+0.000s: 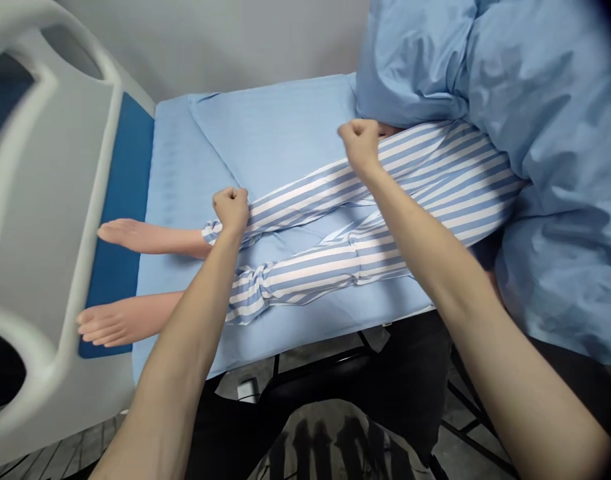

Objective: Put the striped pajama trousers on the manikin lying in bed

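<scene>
A manikin-like figure lies on the bed in blue-and-white striped trousers, its two smooth bare feet pointing left. My left hand is closed in a fist over the lower shin of the far leg, close to the trouser cuff. Further up the same leg, by the far edge of the thigh, my right hand also makes a fist. Nothing shows inside either fist. Whether they touch the cloth, I cannot tell. Part of the figure's hand shows behind my right fist.
A rumpled blue quilt covers the figure's upper body at the right. The light blue sheet spreads under the legs. At the left stands the grey bed end board with a dark blue panel. A grey wall is behind.
</scene>
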Tool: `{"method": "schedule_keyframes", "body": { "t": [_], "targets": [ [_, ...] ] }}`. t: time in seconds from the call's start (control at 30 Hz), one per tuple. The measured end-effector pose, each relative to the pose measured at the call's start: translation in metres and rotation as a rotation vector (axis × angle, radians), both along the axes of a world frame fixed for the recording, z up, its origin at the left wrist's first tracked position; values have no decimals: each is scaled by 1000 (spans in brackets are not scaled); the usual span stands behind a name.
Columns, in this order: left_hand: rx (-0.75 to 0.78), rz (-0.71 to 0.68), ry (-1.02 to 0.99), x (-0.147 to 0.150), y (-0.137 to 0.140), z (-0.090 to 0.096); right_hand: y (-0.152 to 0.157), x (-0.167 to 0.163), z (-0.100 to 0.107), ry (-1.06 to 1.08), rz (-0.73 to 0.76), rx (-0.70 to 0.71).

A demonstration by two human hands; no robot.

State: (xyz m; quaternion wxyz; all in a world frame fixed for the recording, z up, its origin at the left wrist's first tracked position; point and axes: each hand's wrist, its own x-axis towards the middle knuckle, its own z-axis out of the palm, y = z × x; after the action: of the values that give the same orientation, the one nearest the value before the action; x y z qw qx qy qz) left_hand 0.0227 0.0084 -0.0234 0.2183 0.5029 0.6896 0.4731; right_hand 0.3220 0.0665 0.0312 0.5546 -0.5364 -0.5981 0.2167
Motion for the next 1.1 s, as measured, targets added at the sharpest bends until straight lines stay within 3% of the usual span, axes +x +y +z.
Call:
{"method": "schedule_keyframes", "body": {
  "t": [0.17,0.3,0.47,0.7,0.9,1.1],
  "targets": [
    [10,-13,-5,-3,0,0,-8,-141,-2,131,183,-80],
    [16,-20,-6,-4,-3,-2,-26,-183,-26,80,241,-198],
    [-13,-44,-34,-1,3,3,-34,-179,-42,3,242,-269],
    [66,61,-329,38,31,15,-23,-176,-46,80,220,-224],
    [33,25,-151,55,26,-3,-19,-166,-42,19,238,-198],
    [66,2,-74,52,21,-6,10,-110,-43,70,227,-86]
  ]
}}
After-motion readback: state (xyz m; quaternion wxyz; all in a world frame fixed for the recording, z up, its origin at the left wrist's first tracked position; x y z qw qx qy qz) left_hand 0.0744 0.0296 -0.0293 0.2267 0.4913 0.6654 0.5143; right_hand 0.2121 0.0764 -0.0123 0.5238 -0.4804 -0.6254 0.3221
